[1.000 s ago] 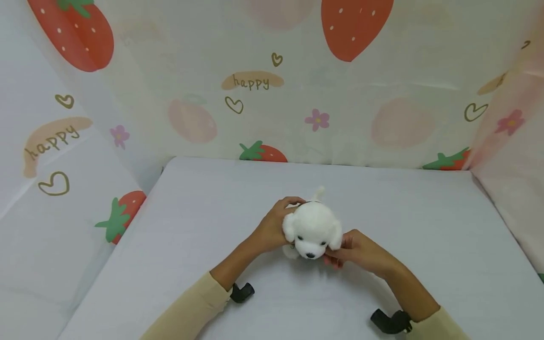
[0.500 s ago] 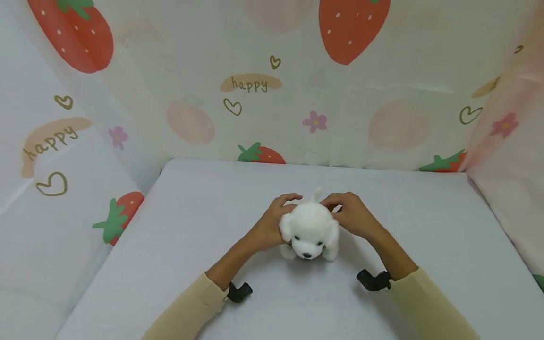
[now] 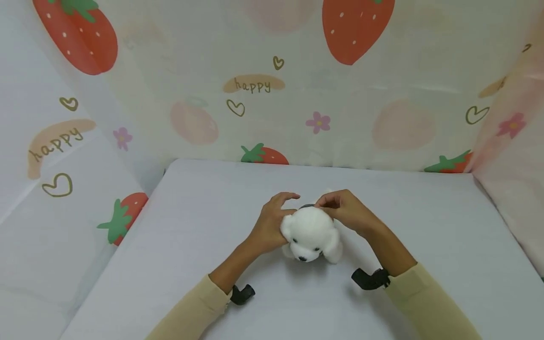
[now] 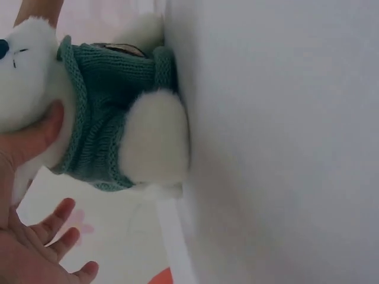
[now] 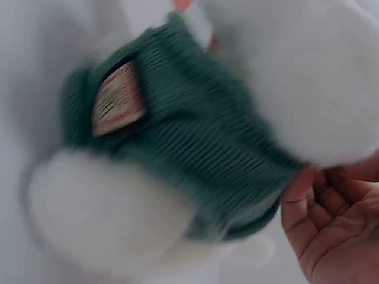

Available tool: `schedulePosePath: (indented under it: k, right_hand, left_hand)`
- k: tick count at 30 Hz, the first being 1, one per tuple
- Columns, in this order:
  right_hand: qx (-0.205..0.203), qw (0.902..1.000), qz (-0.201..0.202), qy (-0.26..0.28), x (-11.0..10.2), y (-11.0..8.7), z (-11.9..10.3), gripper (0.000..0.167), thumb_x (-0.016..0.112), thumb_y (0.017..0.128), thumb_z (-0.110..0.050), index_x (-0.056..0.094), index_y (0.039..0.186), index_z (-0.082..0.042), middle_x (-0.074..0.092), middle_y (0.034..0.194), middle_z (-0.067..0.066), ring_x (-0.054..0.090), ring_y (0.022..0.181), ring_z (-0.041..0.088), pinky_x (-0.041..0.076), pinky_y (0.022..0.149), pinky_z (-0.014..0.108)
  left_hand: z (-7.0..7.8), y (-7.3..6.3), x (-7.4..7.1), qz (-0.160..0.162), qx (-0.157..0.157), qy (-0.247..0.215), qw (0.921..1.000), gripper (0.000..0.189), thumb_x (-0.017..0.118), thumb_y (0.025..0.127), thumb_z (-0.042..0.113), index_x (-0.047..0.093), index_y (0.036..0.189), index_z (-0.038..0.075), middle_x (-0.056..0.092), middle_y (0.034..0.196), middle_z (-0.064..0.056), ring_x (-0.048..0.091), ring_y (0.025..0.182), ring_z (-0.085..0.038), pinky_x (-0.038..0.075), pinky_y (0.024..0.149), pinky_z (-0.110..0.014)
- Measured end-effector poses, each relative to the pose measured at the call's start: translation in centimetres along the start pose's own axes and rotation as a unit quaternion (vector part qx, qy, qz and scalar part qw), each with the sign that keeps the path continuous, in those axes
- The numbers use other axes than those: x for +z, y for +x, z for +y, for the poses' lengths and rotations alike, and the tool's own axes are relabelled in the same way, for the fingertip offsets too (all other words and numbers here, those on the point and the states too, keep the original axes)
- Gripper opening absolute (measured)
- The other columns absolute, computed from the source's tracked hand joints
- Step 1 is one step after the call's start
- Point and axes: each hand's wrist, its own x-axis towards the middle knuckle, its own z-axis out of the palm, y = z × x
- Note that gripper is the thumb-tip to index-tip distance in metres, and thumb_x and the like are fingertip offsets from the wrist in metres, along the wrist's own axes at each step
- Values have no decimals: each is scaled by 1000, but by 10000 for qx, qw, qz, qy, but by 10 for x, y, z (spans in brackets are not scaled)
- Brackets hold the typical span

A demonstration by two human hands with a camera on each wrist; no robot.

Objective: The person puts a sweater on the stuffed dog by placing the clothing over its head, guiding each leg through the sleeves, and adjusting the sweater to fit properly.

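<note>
A white plush dog (image 3: 312,229) stands on the white tabletop, its face toward me. It wears a green knitted sweater (image 4: 100,112) with a reddish, dark-edged patch (image 5: 120,100); the right wrist view is blurred. My left hand (image 3: 268,225) holds the dog at the side of its head and neck. In the left wrist view its thumb (image 4: 41,133) presses on the neck, while several other fingers spread free. Behind the dog's head, my right hand (image 3: 348,212) pinches the sweater's edge at the neck, seen close in the right wrist view.
The white tabletop (image 3: 204,198) ends at a back wall (image 3: 340,94) printed with strawberries, hearts and flowers. Similar sheets hang at both sides. Black wrist mounts (image 3: 369,278) stick out below both wrists.
My right hand has gone from below the dog's right-side ear up to behind its head, where it now pinches the sweater edge. The dog's head has turned slightly left; my left hand stays nearly still.
</note>
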Motion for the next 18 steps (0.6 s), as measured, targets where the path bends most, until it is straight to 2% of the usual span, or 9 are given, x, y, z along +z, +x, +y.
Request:
schedulePosePath:
  k: [3, 6, 10, 12, 15, 18]
  right_hand:
    - [-93, 9994, 270, -189, 2, -6, 5, 12, 65, 95, -5, 76, 101, -4, 72, 99, 6, 65, 95, 22, 54, 81, 35]
    - [-336, 9944, 652, -765, 3, -13, 7, 14, 67, 94, -6, 77, 104, -7, 73, 98, 4, 66, 94, 20, 55, 79, 35]
    - [-538, 9845, 979, -1349, 5, -33, 12, 16, 69, 95, -7, 74, 110, -7, 73, 100, 2, 66, 93, 18, 56, 77, 33]
    - [-689, 9828, 939, -1431, 5, -45, 17, 22, 68, 95, -4, 71, 116, -7, 71, 106, 2, 66, 96, 19, 56, 79, 34]
    - [-896, 9816, 669, -1546, 8, -58, 24, 40, 68, 93, 0, 61, 132, -5, 66, 122, 5, 64, 107, 22, 56, 86, 40]
    - [-729, 9821, 503, -1661, 16, -64, 32, 59, 74, 89, -3, 50, 143, -5, 62, 131, 8, 62, 114, 26, 54, 90, 45]
  left_hand:
    - [2, -4, 3, -88, -238, -125, 9996, 41, 88, 77, 11, 73, 115, 11, 56, 132, -7, 52, 126, -26, 46, 101, -50]
    - [1, -8, 4, -271, -518, -493, 9971, 50, 87, 78, 5, 64, 123, 9, 58, 125, -5, 57, 118, -20, 50, 99, -40]
    - [0, -13, 0, -669, -872, -931, 9896, 61, 87, 77, 4, 54, 128, 12, 62, 124, -3, 60, 115, -18, 51, 97, -40]
    - [-1, -14, -2, -936, -1065, -994, 9849, 68, 90, 76, 8, 50, 131, 14, 62, 127, -3, 61, 117, -18, 50, 98, -42]
    - [-3, -13, -2, -1349, -1245, -931, 9786, 75, 91, 76, 14, 46, 136, 14, 62, 131, -4, 60, 120, -20, 48, 100, -44]
    - [-5, -12, 2, -1496, -1376, -930, 9747, 73, 90, 78, 15, 49, 137, 10, 62, 130, -4, 60, 119, -21, 49, 99, -42]
